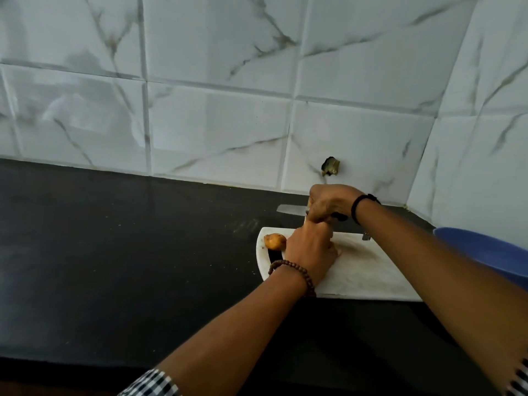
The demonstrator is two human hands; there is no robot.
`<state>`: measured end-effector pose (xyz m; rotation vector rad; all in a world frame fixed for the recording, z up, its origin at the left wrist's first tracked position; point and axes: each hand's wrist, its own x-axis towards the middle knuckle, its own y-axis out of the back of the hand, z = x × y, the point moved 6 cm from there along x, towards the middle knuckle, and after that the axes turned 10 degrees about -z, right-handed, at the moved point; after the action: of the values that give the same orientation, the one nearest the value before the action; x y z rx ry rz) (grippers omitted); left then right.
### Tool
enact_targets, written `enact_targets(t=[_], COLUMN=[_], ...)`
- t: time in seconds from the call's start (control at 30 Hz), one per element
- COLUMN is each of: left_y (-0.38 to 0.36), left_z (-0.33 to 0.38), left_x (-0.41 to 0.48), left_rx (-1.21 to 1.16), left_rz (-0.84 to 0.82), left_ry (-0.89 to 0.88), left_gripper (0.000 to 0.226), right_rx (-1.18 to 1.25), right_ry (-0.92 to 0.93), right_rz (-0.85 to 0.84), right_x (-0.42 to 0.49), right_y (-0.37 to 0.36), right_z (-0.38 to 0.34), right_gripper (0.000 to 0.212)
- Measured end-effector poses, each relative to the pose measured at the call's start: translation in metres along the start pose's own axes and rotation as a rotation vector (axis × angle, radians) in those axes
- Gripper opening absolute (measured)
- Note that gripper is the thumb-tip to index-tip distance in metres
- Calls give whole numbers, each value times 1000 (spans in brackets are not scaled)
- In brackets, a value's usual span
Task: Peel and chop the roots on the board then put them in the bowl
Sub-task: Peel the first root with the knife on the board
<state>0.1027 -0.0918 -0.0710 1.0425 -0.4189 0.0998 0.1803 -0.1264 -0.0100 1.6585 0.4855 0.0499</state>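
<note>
At a dark kitchen counter (114,238), a person's right hand (331,202) gripped a knife (291,210), its blade pointing left. The left hand (310,252) was curled round a pale piece (306,220), mostly hidden where the two hands met above the white board (371,275). With the fingers so close to the blade, a slip could likely cut them. The unpeeled root (275,241) lay near the board's left edge and might roll off if nudged. Counted: one whole root, one knife, one board, and one blue bowl (485,252) waiting at the right.
</note>
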Motion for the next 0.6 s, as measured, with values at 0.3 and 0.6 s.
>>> enact_targets(t=[0.3,0.6], left_y=[0,4], left_z=[-2,-3], left_x=[4,3], left_rx=[-38,-211], left_rz=[13,-82], left_ry=[8,-111], left_gripper=[21,35], right_rx=[96,555], right_ry=[83,62], right_rz=[-28,161], right_x=[15,-42], right_y=[-17,-5], right_z=[-11,33], right_gripper=[40,31])
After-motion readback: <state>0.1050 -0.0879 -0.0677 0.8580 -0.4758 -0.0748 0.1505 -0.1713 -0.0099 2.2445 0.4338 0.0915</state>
